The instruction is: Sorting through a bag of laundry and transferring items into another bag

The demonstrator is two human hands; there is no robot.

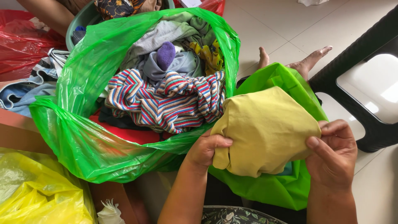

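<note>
On the pale tiled floor (265, 29), both hands, left hand (205, 150) and right hand (333, 154), grip closed on a folded yellow garment (265, 130) at five o'clock of the clothes-stuffed green bag (78, 137); folding seems underway, needing firmer edges squared.

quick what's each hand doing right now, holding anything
Left hand: closed on the left edge of the folded yellow cloth.
Right hand: closed on the right edge of the same cloth.
</note>
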